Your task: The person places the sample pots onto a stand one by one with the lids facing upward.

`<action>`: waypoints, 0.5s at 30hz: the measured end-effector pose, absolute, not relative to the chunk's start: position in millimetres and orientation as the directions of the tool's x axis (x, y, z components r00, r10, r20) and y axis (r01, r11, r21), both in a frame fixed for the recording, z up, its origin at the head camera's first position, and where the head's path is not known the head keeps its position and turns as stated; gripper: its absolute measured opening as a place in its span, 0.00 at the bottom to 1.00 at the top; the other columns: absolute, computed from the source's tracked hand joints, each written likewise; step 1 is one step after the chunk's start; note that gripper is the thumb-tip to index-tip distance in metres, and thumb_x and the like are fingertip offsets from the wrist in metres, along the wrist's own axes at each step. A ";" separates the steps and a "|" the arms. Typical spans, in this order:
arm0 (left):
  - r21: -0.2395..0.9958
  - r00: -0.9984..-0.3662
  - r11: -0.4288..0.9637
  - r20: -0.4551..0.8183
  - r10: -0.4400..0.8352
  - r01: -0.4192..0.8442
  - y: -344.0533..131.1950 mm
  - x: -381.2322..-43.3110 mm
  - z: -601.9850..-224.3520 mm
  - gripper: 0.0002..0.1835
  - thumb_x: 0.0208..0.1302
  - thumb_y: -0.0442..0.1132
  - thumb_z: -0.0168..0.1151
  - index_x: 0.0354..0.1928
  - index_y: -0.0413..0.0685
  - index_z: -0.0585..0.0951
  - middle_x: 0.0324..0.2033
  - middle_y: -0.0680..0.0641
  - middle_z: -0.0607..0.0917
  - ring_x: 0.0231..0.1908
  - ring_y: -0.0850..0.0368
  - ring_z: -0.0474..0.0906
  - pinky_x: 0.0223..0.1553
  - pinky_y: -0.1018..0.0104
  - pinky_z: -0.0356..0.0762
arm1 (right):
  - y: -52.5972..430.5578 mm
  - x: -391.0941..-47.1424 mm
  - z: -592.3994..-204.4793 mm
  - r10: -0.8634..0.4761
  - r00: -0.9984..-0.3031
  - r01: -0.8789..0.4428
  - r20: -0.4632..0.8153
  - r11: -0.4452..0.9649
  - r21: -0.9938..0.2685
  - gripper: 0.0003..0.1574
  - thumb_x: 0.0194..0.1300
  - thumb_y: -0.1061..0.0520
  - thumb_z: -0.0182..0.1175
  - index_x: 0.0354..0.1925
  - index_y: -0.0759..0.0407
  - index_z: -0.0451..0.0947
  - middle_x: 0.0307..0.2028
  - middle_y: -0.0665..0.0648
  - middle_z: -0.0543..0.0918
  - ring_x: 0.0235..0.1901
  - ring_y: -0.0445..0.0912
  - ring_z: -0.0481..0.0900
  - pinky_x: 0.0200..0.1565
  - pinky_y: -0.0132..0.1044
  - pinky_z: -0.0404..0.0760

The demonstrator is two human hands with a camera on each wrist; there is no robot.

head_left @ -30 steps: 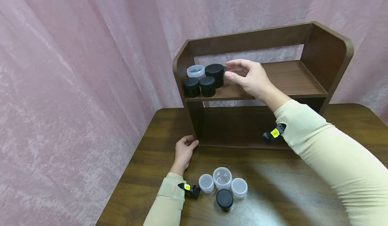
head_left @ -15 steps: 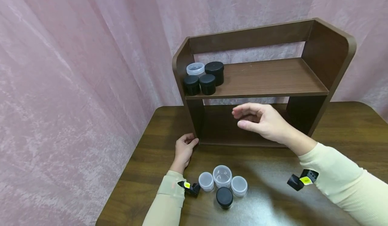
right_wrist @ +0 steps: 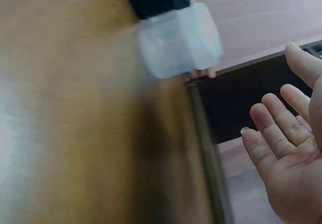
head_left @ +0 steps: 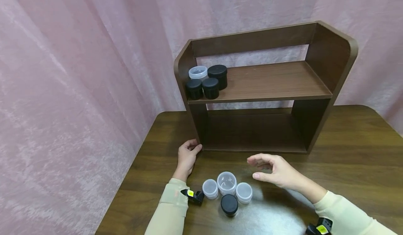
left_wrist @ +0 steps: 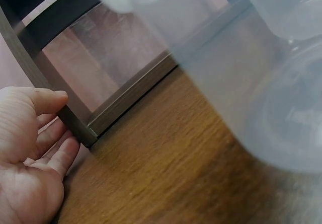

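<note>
My left hand holds the lower front corner of the brown wooden desk shelf. In the left wrist view its thumb and fingers lie on either side of the upright panel. My right hand is held over the table with thumb and fingers apart and nothing between them. Left of it stand a small clear jar, a larger clear jar and another small clear jar. A black-lidded jar stands in front of them.
At the left end of the upper board are a wide clear jar, a larger black jar and two small black jars, one at the front left. A pink curtain hangs behind the wooden table.
My right hand has come down from beside the jars on the upper board to over the table, near the clear jars. My left hand keeps its hold on the shelf.
</note>
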State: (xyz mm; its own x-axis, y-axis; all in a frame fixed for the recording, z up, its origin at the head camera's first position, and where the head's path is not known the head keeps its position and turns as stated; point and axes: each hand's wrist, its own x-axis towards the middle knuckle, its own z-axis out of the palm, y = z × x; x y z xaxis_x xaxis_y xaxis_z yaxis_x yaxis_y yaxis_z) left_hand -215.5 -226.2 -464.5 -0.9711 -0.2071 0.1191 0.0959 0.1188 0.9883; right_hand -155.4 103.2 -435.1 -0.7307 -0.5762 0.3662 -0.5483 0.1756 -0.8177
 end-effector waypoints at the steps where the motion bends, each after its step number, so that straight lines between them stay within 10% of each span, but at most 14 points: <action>1: 0.988 -0.971 0.121 0.120 -0.208 0.096 -226.6 -215.0 -464.6 0.13 0.58 0.29 0.67 0.46 0.32 0.80 0.41 0.43 0.81 0.45 0.50 0.77 0.41 0.70 0.75 | 103.3 -153.7 -440.0 -0.581 -0.732 -0.538 0.354 0.175 -0.825 0.25 0.59 0.60 0.68 0.55 0.59 0.76 0.48 0.59 0.82 0.46 0.53 0.80 0.46 0.43 0.79; 15: 0.991 -0.973 0.101 0.104 -0.205 0.085 -235.9 -235.0 -492.5 0.15 0.58 0.31 0.68 0.46 0.35 0.80 0.43 0.42 0.80 0.45 0.52 0.77 0.41 0.70 0.75 | 89.2 -140.8 -471.9 -0.687 -0.669 -0.478 0.283 0.106 -0.872 0.32 0.56 0.54 0.71 0.55 0.66 0.73 0.49 0.64 0.80 0.46 0.49 0.80 0.49 0.43 0.79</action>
